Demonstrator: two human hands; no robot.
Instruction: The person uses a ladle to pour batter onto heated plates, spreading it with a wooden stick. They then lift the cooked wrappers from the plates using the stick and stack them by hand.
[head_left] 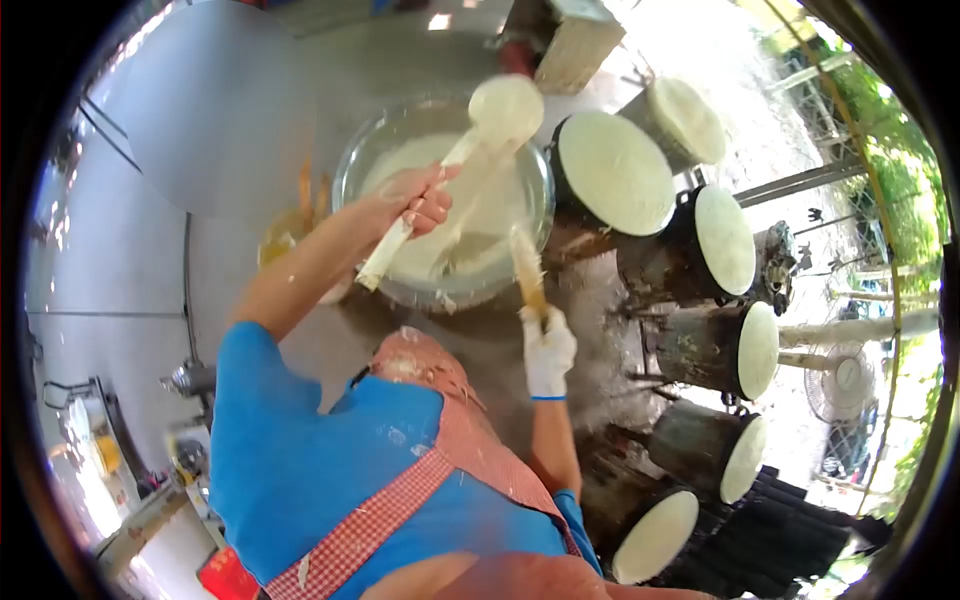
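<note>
left hand (418,203) wrapped round ladle (505,110), held over batter bowl (445,200) so drips land inside | gloved right hand (547,350) gripping wooden stick (528,272) | steamer drums (690,250) at 3 o'clock

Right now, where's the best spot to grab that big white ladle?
Probably the long handle, at its lower half, where the bare left hand grips the ladle now. The cup sits high over the bowl and looks coated in batter, so come from the handle's free end, below the bowl rim.
</note>
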